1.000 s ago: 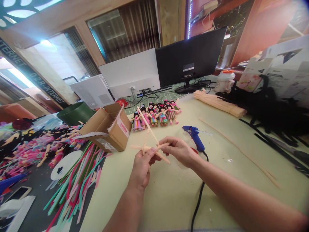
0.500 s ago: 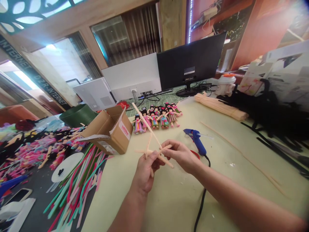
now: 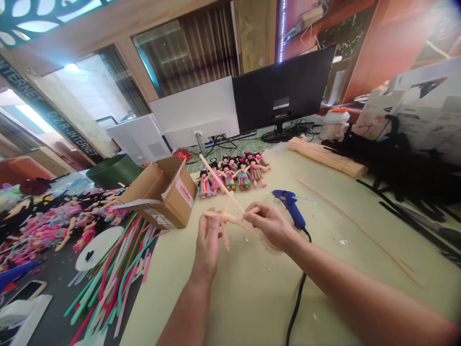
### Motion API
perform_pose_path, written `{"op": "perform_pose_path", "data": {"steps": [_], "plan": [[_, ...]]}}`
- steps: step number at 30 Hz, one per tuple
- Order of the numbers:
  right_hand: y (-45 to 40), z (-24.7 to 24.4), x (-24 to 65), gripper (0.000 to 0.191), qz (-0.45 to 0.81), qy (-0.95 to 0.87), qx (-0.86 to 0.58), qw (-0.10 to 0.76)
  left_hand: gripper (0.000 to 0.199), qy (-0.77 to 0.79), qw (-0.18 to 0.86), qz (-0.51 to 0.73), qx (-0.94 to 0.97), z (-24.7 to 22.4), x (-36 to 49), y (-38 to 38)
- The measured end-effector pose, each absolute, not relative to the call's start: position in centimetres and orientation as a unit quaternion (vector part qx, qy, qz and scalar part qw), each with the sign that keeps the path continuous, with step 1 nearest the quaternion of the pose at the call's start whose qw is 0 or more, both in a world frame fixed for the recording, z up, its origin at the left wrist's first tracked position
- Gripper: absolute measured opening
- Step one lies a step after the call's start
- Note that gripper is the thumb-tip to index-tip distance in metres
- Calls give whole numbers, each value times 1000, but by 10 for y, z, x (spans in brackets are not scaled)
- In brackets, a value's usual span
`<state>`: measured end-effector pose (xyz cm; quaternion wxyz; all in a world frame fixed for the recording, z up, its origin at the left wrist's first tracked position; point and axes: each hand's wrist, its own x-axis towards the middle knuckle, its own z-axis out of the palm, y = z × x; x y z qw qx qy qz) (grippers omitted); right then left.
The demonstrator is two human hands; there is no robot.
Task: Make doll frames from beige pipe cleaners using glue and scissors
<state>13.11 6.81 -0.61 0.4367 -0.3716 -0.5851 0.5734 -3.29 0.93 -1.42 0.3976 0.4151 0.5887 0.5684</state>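
Peach-coloured pipe cleaners (image 3: 230,218), twisted together into a figure with several limbs, are held above the table between both hands. My left hand (image 3: 209,238) pinches one limb at the left. My right hand (image 3: 268,221) is closed on the pipe cleaners at the right, with a short tip poking out over the fingers. A long straight end slants up and away to the left, in front of the finished dolls (image 3: 230,173). Just right of my right hand lies a blue glue gun (image 3: 293,209) on its side; a red round thing shows partly beneath that hand.
Left of the hands stands an open cardboard box (image 3: 173,197), with coloured pipe cleaners (image 3: 115,274) and a heap of doll parts (image 3: 68,216) beyond. A peach bundle (image 3: 327,156) and black pipe cleaners (image 3: 403,168) lie right. Monitors (image 3: 284,93) stand behind. The glue gun's cord (image 3: 298,298) crosses the table.
My left hand has shifted left and up, from the middle crossing out to a limb's end. The twisted figure has turned, its crosspiece now more level. My right hand keeps its hold.
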Motion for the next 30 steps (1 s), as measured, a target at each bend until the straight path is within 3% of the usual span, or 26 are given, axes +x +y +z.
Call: {"op": "perform_pose_path", "data": {"steps": [5,10,17,22,30], "plan": [[73,-5,135,20,600,-534,-400,441,47,610,52,500,613,-12,-52,12],[71,-13,132,18,641,-503,-379,439,52,525,-53,340,778,-12,-45,9],[62,-13,125,19,730,-474,-302,390,16,541,-10,410,734,-10,-29,2],[62,-11,126,23,777,-432,-270,371,10,557,100,466,681,-6,-28,2],[62,-13,124,22,795,-401,-264,372,11,566,169,471,655,-5,-28,2]]}}
